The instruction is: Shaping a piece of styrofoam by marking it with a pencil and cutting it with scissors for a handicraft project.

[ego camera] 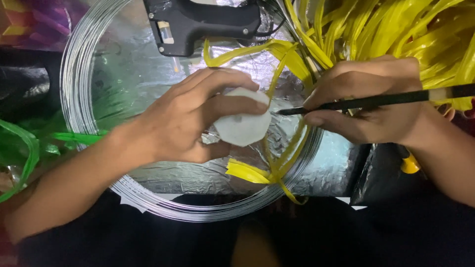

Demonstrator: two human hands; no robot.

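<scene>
Here, two hands work yellow strips over a wire coil laid on foil.

The left hand is closed around a white disc, held above the foil inside the coil. The right hand pinches a thin black stick, tip just beside the disc. Yellow strips loop between them; a black glue gun lies beyond.

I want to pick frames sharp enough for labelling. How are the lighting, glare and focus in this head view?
Head view: light falls mainly on the centre, with glare off the crinkled foil and the wire coil; the bottom of the picture is nearly black; the left hand, white piece and right hand with the black brush are reasonably sharp; the yellow strips look overbright and soft.
</scene>
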